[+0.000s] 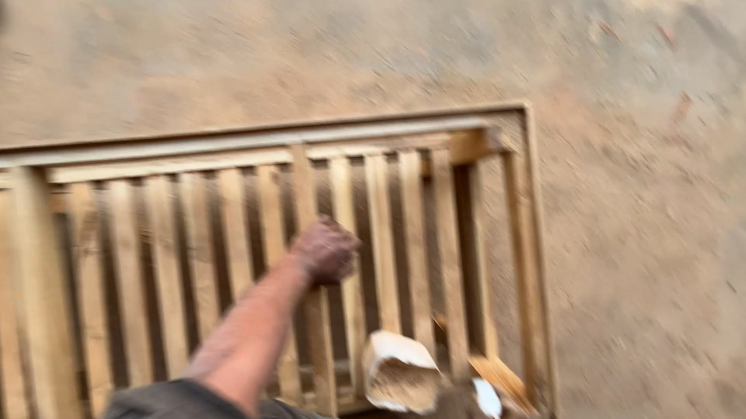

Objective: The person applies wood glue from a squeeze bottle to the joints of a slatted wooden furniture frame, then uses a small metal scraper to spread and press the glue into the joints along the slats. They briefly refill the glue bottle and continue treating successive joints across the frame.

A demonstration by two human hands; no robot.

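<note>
Left hand [326,250]: arm stretched forward over the wooden slatted frame [246,271]; grip clenched into a fist at the frame's middle upright slat, whether it clasps the slat cannot be told through the blur.
Right hand: out of view.
Wooden slatted frame: lies flat on the dusty ground [650,173], slats running away from the person.
Pale torn bag [399,372]: at the frame's near edge, right of the arm.

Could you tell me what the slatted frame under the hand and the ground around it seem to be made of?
The slatted frame looks like bare, unfinished wood: pale tan slats, no paint or gloss visible. The ground looks like dry packed earth or dusty concrete, matte and mottled brown; motion blur leaves that open. The hand rests on a slat.
</note>
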